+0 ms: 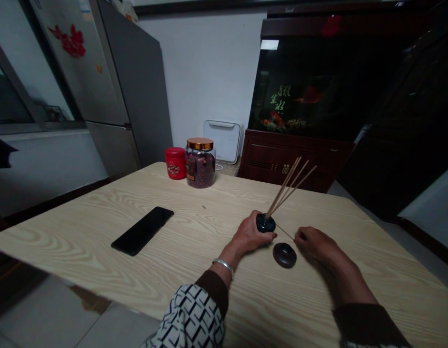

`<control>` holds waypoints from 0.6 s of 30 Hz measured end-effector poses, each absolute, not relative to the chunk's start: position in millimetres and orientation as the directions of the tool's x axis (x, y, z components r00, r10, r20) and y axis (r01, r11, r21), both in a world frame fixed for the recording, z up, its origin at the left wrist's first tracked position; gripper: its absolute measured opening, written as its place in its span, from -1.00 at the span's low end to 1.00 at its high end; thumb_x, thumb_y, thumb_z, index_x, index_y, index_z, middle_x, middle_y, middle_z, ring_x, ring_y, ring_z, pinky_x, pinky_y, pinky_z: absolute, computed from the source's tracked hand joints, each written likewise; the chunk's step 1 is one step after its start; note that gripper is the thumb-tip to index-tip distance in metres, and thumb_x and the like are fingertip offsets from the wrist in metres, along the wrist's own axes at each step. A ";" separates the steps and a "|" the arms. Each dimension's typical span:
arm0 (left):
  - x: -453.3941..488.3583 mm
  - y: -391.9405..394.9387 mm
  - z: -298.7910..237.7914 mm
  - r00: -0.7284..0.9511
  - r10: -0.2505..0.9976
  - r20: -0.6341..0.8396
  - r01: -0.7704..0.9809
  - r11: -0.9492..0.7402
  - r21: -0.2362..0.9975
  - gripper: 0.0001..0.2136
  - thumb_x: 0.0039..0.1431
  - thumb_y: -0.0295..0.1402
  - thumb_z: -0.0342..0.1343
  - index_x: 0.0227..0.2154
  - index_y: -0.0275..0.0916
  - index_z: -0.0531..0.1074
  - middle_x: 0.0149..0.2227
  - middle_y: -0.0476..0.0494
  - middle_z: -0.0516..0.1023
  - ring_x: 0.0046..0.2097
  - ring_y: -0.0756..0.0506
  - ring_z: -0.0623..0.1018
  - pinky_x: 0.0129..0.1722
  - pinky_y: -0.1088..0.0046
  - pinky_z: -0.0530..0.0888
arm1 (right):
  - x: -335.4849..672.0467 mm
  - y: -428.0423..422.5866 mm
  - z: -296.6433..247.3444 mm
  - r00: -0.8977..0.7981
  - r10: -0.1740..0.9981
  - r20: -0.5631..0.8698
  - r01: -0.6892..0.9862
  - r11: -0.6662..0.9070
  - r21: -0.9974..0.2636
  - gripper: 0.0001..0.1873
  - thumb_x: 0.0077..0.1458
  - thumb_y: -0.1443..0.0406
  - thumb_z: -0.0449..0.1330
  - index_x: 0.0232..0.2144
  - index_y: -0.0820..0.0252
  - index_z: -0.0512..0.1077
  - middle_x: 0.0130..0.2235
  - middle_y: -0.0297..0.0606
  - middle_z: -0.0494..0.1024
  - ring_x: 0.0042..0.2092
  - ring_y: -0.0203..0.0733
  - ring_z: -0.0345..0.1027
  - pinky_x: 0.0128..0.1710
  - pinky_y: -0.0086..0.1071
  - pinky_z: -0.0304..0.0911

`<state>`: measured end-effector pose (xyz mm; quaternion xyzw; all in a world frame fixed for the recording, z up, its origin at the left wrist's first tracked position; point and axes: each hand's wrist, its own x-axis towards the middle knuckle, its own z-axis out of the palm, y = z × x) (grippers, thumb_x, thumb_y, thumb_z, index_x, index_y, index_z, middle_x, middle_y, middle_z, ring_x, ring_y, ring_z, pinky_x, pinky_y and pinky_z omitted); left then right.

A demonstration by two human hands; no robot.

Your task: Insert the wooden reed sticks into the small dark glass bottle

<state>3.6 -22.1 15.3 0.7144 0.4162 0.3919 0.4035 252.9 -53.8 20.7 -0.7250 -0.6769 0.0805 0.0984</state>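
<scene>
My left hand [251,233] is wrapped round a small dark holder [266,223] standing on the wooden table [195,251]. Several thin wooden sticks [291,187] lean out of the holder toward the upper right. My right hand [316,243] rests on the table just right of it, its fingers pinched on one more thin stick [284,232] that lies flat on the wood. A dark round lid [284,254] lies on the table between my two hands, a little nearer to me.
A black phone [143,230] lies face up on the table's left part. A red tin [175,163] and a glass jar [200,163] with a copper lid stand at the far edge. Beyond are a fridge [125,82], a fish tank [318,92] and a dark cabinet [292,159].
</scene>
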 end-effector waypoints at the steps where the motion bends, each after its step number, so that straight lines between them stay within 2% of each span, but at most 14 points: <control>1: 3.7 -22.1 15.1 0.346 0.911 0.225 0.277 -0.329 0.903 -0.42 -0.14 -0.16 0.41 -0.04 -0.23 0.38 -0.18 -0.11 0.56 -0.17 -0.12 0.52 -0.20 0.42 0.39 | 251.9 -52.9 20.4 0.065 0.998 0.010 0.967 -0.061 -0.249 -0.83 0.08 0.24 0.13 -0.46 0.11 0.50 -0.32 -0.18 0.60 -0.32 -0.14 0.41 -0.39 -0.35 0.05; 5: 3.9 -22.4 15.1 0.340 0.914 0.219 0.283 -0.322 0.903 -0.42 -0.14 -0.15 0.41 -0.06 -0.23 0.38 -0.19 -0.11 0.56 -0.17 -0.12 0.52 -0.21 0.42 0.39 | 251.7 -51.0 24.0 0.063 0.995 0.078 0.959 -0.038 -0.282 -0.82 0.09 0.23 0.12 -0.48 0.12 0.47 -0.37 -0.20 0.58 -0.36 -0.15 0.38 -0.40 -0.35 0.06; 7: 3.9 -22.6 15.3 0.340 0.915 0.216 0.287 -0.319 0.903 -0.43 -0.14 -0.16 0.41 -0.06 -0.23 0.38 -0.19 -0.11 0.56 -0.17 -0.12 0.52 -0.22 0.43 0.39 | 253.4 -50.8 28.7 0.084 0.980 0.180 0.922 -0.008 -0.387 -0.81 0.09 0.21 0.13 -0.49 0.13 0.45 -0.42 -0.22 0.56 -0.38 -0.16 0.37 -0.40 -0.35 0.10; 9: 3.8 -22.6 15.4 0.345 0.913 0.217 0.281 -0.321 0.904 -0.43 -0.14 -0.16 0.41 -0.06 -0.23 0.38 -0.18 -0.12 0.56 -0.17 -0.12 0.52 -0.22 0.43 0.40 | 254.0 -51.2 36.0 0.159 0.949 0.272 0.816 0.028 -0.577 -0.82 0.05 0.18 0.17 -0.49 0.14 0.45 -0.44 -0.23 0.55 -0.42 -0.20 0.35 -0.42 -0.37 0.14; 11: 3.7 -22.5 15.2 0.349 0.911 0.221 0.272 -0.325 0.906 -0.43 -0.14 -0.16 0.41 -0.05 -0.23 0.38 -0.17 -0.12 0.56 -0.16 -0.12 0.52 -0.21 0.43 0.40 | 251.8 -52.9 45.8 0.277 0.919 0.279 0.583 0.070 -0.810 -0.79 -0.02 0.14 0.26 -0.46 0.17 0.46 -0.44 -0.23 0.56 -0.49 -0.26 0.30 -0.50 -0.40 0.15; 13: 3.5 -22.2 14.7 0.347 0.911 0.224 0.275 -0.327 0.904 -0.43 -0.14 -0.16 0.41 -0.05 -0.23 0.38 -0.17 -0.12 0.56 -0.16 -0.12 0.52 -0.20 0.42 0.40 | 246.2 -55.9 57.1 0.377 0.899 0.221 0.247 0.132 -0.960 -0.71 -0.14 0.15 0.37 -0.38 0.20 0.50 -0.42 -0.26 0.56 -0.54 -0.34 0.24 -0.60 -0.47 0.10; 16: 3.3 -21.5 13.8 0.346 0.911 0.224 0.274 -0.327 0.904 -0.42 -0.14 -0.16 0.41 -0.05 -0.22 0.38 -0.17 -0.12 0.56 -0.15 -0.13 0.53 -0.21 0.42 0.40 | 233.2 -61.5 72.6 0.414 0.896 0.159 -0.180 0.252 -0.951 -0.54 -0.29 0.23 0.48 -0.25 0.21 0.56 -0.37 -0.31 0.54 -0.50 -0.42 0.28 -0.66 -0.60 0.06; 18: 3.1 -20.9 13.3 0.351 0.908 0.229 0.265 -0.331 0.906 -0.42 -0.14 -0.15 0.40 -0.04 -0.21 0.38 -0.16 -0.12 0.56 -0.15 -0.14 0.53 -0.20 0.42 0.40 | 223.2 -64.6 79.7 0.429 0.891 0.152 -0.323 0.308 -0.895 -0.55 -0.33 0.27 0.51 -0.27 0.20 0.58 -0.32 -0.32 0.54 -0.43 -0.43 0.35 -0.61 -0.65 0.16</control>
